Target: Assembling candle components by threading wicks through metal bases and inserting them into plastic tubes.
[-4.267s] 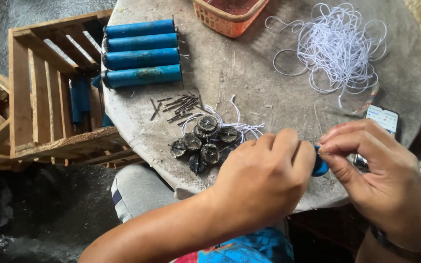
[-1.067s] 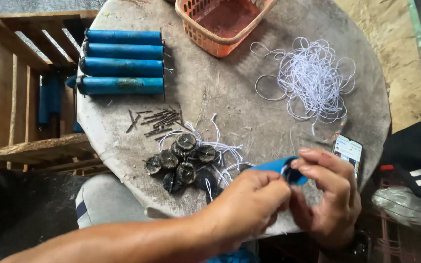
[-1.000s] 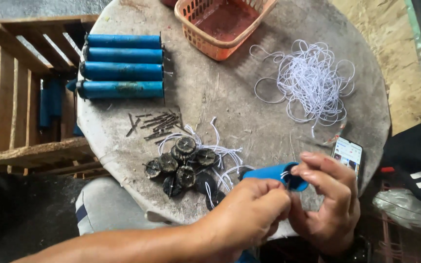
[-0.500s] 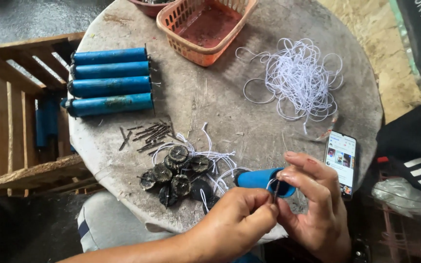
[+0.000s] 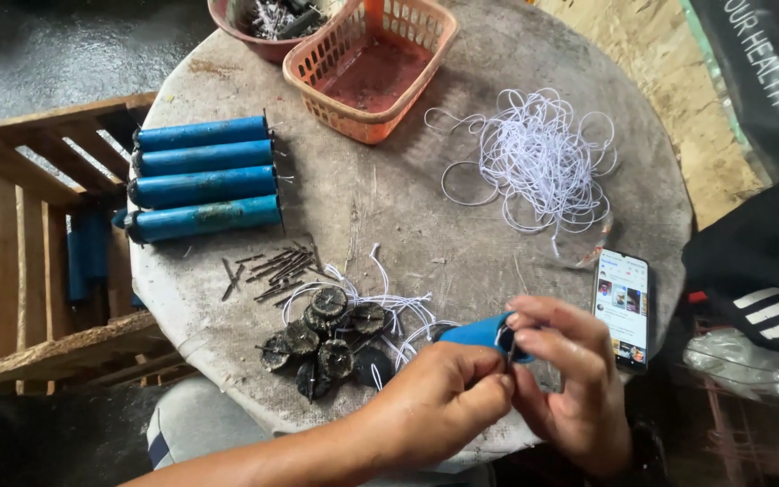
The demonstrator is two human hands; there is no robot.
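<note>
— Hands are working at the lower centre of the frame: the left hand (image 5: pixel 448 401) and right hand (image 5: pixel 570 388) are both pinching the blue tube (image 5: pixel 480 332), fingertips meeting at its right end.

— Changing since a moment ago?

— They are sitting lower right now than before; the tube is staying gripped and tilting a little.

— Room around them?

— The black discs (image 5: pixel 322 341) are lying just left, the phone (image 5: pixel 622 307) just right, the table (image 5: pixel 380 198) edge passing right beneath the hands. Open surface is lying between the white cord (image 5: pixel 534 158) and the four blue tubes (image 5: pixel 200 179).

Round table (image 5: pixel 389 207) bears blue tubes (image 5: pixel 200 179), basket (image 5: pixel 373 63), string (image 5: pixel 534 158).
</note>
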